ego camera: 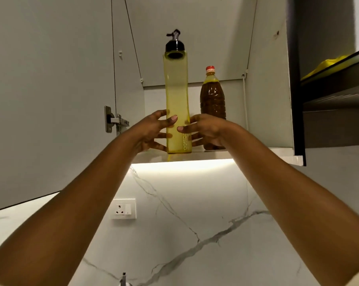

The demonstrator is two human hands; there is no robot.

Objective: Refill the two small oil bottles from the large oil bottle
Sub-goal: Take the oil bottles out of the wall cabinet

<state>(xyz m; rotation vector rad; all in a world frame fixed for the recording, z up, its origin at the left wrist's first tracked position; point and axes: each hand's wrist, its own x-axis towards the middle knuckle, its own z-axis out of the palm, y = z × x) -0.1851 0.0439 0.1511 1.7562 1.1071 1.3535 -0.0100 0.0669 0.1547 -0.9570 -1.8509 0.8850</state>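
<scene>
Our 2 forearms reach up from the near edge toward the cabinet shelf. Our left hand and right hand both grasp the tall oil bottle low on its body, thumbs on its near face and fingers round its sides. It stands upright, full of pale yellow oil, with a black pourer on top and its base at the shelf's near edge. Just right of it, partly behind our right hand, stands a red-capped bottle of dark amber oil.
</scene>
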